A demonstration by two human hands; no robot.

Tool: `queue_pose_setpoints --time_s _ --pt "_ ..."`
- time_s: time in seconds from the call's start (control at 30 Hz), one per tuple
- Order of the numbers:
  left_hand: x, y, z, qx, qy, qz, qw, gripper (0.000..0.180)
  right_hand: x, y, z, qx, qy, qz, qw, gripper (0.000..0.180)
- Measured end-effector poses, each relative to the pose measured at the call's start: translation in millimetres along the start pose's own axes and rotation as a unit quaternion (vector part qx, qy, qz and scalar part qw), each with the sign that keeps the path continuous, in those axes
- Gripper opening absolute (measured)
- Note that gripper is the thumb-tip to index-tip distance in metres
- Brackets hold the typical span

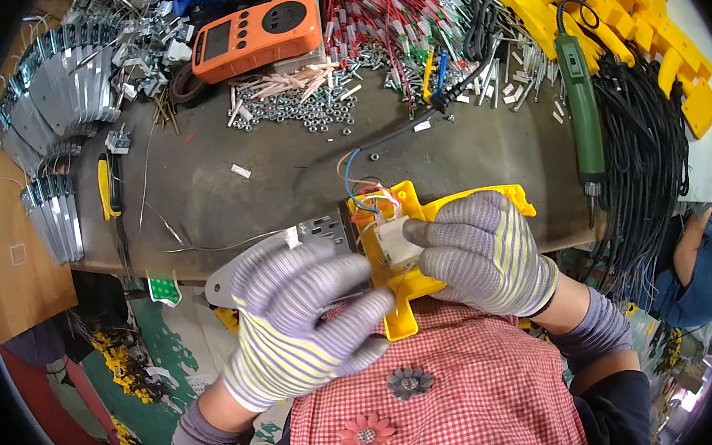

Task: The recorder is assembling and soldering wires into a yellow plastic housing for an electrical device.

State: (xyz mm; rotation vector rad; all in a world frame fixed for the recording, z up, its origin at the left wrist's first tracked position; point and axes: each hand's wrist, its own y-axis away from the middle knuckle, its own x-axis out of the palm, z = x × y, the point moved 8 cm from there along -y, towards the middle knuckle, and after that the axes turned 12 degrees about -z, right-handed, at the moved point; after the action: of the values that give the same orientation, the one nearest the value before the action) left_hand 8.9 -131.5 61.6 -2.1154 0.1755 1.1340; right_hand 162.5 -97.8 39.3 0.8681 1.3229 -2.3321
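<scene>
A yellow plastic tool housing, its open side up, lies at the front edge of the bench before me. Inside it sits a white block-shaped part with blue, red and white wires around it. A flat metal blade with a slotted plate extends from its left side. My right hand, in a striped glove, grips the housing, thumb and fingertips against the white part. My left hand, gloved too, hovers over the blade, slightly blurred, fingers loosely bent and apart, apparently holding nothing.
An orange multimeter stands at the back, near heaps of nuts and red wires. Metal blades fan out at left beside a yellow-black cutter. A green electric screwdriver, black cables and yellow housings occupy the right.
</scene>
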Motion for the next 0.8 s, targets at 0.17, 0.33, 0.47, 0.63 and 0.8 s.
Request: queue_pose_setpoints --time_s 0.17,0.33,0.47,0.63,0.8 --pt "9.0 12.2 -9.2 0.03 -0.012 -0.014 0.999 0.035 5.4 -3.6 -1.1 0.008 0.008 0.03 0.999 0.027" --pt "16.8 11.3 -14.0 0.03 0.01 0.018 0.999 0.039 7.2 -2.8 -0.2 0.002 0.014 0.03 0.999 0.027" --pt "18.0 -0.8 -5.2 -0.002 0.073 0.027 0.997 0.037 2.5 -11.6 6.1 -0.022 0.022 0.021 0.999 0.026" --pt "26.2 -4.4 -7.4 0.04 0.014 -0.008 0.999 0.04 3.6 -15.2 2.0 0.006 -0.011 0.036 0.999 0.025" --pt "33.1 -2.4 2.0 -0.011 0.018 0.003 1.0 0.037 -22.5 -25.7 -3.9 0.022 0.16 0.037 0.986 0.033"
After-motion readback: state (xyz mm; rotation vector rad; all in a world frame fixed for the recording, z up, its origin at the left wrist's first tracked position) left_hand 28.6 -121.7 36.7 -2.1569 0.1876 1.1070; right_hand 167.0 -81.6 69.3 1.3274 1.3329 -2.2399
